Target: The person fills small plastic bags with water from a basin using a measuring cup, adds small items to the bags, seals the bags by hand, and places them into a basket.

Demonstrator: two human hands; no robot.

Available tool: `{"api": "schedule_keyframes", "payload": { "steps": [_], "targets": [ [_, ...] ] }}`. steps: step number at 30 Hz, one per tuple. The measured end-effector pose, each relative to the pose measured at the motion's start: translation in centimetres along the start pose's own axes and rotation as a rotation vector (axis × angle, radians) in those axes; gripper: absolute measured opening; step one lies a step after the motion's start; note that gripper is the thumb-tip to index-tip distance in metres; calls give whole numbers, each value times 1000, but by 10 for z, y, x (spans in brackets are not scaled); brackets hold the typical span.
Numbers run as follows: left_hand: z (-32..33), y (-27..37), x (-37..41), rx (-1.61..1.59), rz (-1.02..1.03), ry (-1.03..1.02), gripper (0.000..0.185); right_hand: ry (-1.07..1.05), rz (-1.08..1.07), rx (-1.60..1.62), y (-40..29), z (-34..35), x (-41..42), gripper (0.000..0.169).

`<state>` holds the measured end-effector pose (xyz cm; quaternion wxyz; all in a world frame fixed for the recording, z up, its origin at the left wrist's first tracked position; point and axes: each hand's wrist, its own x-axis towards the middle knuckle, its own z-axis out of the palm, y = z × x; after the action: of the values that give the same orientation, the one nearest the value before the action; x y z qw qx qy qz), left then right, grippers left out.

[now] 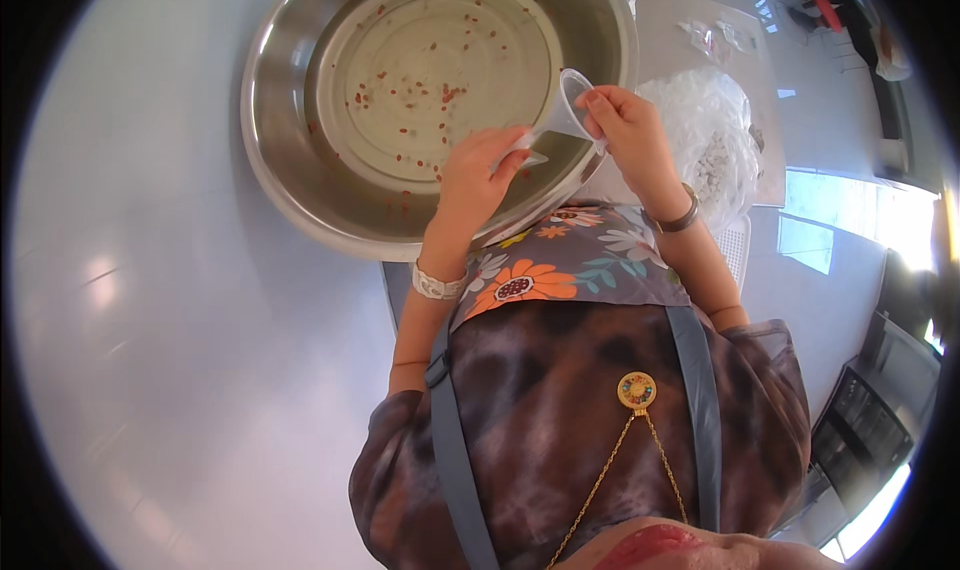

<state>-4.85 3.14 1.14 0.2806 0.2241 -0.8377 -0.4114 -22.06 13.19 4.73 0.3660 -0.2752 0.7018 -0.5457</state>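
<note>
My right hand (626, 131) pinches the rim of a clear plastic funnel (564, 116), tilted over the near right edge of a large metal basin (281, 206). My left hand (478, 176) is closed around the funnel's narrow end, and a pointed clear plastic piece (535, 159) sticks out by its fingers; whether that is part of the funnel I cannot tell. The basin holds liquid, with many small reddish-brown bits (448, 95) scattered across it, some of them bunched near the middle.
Right of the basin, a clear plastic bag (697, 119) of whitish lumps lies on a low table (761, 112), with small plastic packets (712, 41) farther back. A white perforated plastic item (735, 247) shows below the bag. Part of a person (855, 26) appears at the far upper right.
</note>
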Motion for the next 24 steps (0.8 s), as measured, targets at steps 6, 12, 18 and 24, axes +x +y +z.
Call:
{"api": "schedule_keyframes", "payload": {
  "steps": [6, 12, 18, 24],
  "targets": [
    [-1, 2, -1, -109, -61, 0, 21, 0, 45, -69, -5, 1, -3, 21],
    [3, -14, 0, -92, 0, -40, 17, -105, -91, -236, 12, -2, -1, 22],
    [-5, -22, -6, -372, -239, 167, 15, 356, 85, -816, 107, -73, 7, 37],
    [-40, -31, -19, -98, -288, 259, 27, 264, 424, -247, 205, -82, 7, 43]
  ]
}}
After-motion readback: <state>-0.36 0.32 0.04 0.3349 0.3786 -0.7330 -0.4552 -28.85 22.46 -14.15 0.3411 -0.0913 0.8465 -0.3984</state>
